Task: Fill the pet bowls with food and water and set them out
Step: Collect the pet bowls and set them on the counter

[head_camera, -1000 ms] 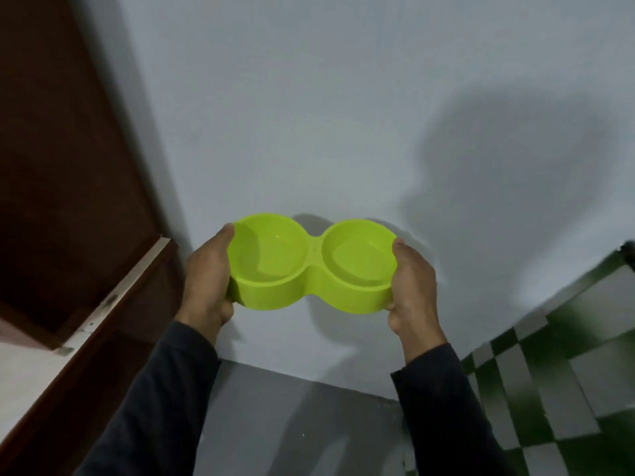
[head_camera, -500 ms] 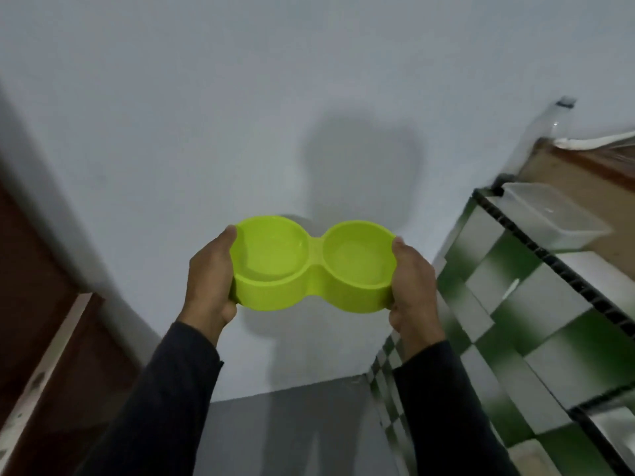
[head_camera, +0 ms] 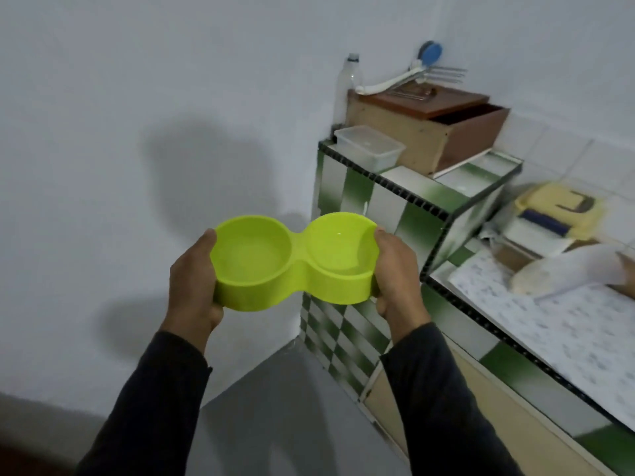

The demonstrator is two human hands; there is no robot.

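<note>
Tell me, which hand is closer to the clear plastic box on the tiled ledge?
The right hand. It grips the green bowl's right end, below the plastic box. The left hand holds the far end, farther away.

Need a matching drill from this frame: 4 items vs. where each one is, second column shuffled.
Items:
1. double pet bowl
2. clear plastic container
3. clear bottle
4. wooden box

Places:
A. in the corner against the wall, behind the clear tub
B. held in the air, left hand and right hand at its two ends
C. on the raised tiled ledge, utensils lying on top of it
D. at the near-left corner of the tiled ledge, in front of the bottle

Pairs: 1-B, 2-D, 3-A, 4-C
</note>
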